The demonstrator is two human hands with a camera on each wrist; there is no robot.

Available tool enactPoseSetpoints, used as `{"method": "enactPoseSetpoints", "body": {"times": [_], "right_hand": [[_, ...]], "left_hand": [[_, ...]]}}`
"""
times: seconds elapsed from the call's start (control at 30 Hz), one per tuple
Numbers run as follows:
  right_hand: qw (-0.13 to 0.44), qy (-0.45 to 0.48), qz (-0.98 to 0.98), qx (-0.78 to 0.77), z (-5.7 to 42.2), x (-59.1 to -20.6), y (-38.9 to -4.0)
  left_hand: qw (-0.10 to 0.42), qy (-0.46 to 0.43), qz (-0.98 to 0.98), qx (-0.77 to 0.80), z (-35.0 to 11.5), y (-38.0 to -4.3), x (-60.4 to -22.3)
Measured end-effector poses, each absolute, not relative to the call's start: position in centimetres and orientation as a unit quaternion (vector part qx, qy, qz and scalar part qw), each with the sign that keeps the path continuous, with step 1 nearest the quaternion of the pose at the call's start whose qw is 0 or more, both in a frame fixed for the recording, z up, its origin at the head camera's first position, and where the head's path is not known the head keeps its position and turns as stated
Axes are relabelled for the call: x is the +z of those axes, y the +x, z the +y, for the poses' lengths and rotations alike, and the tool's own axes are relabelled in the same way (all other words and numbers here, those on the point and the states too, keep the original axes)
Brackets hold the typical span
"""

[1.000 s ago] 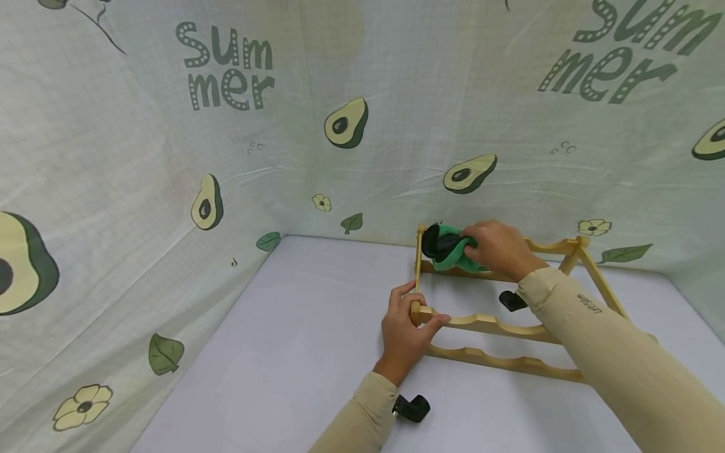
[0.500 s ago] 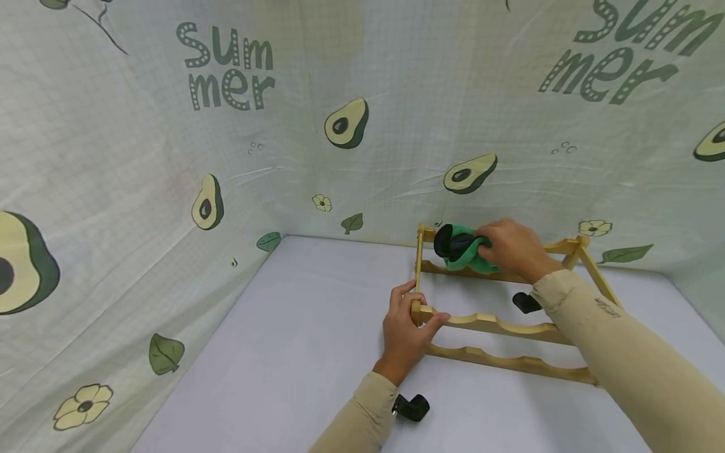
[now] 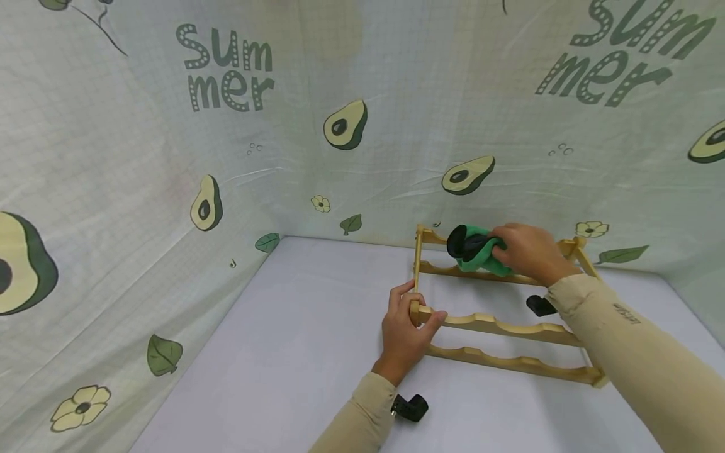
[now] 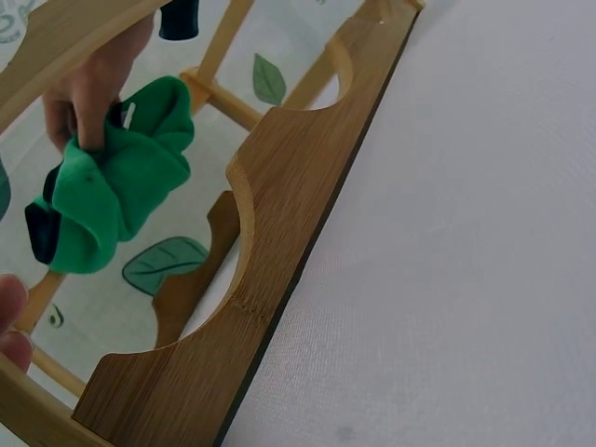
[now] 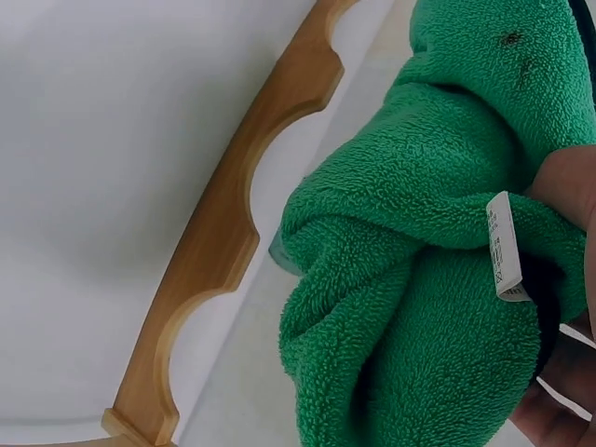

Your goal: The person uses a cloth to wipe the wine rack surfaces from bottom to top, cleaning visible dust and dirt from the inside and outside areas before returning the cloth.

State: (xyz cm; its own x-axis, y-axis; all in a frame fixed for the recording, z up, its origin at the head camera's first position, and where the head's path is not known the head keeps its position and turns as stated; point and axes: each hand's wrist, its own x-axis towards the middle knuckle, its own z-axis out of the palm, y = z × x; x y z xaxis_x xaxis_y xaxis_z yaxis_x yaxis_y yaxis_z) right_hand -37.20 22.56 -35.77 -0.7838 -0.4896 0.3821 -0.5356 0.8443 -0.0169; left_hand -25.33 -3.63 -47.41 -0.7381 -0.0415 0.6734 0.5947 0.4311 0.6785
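A wooden rack point(image 3: 512, 328) with scalloped rails, like a wine rack, stands on the white table. My left hand point(image 3: 404, 336) grips its near left corner, thumb along the upper front rail. At the upper back rail, my right hand point(image 3: 529, 251) holds a bunched green cloth point(image 3: 487, 259) with a black underside. The right wrist view shows the terry weave of the cloth point(image 5: 400, 186), a white label point(image 5: 504, 244) and small dark stains. Part of the back rail is hidden behind cloth and hand. A lower rail point(image 4: 279, 205) crosses the left wrist view.
A pale curtain point(image 3: 385, 69) printed with avocados and "summer" hangs close behind the rack and down the left side. White tabletop point(image 3: 272, 352) extends left of the rack. Black wrist-worn devices point(image 3: 410, 408) stick out below the sleeves.
My right hand and the cloth have slid to the right along the upper back rail, uncovering its left end. My left hand keeps its grip on the corner.
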Motion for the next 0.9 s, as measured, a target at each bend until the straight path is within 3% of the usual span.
{"method": "enactPoseSetpoints", "body": {"times": [0.9], "right_hand": [[0.147, 0.186, -0.970, 0.050, 27.0, -34.4, -36.3]], "left_hand": [[0.345, -0.177, -0.781, -0.489, -3.8, -25.7, -47.4]]}}
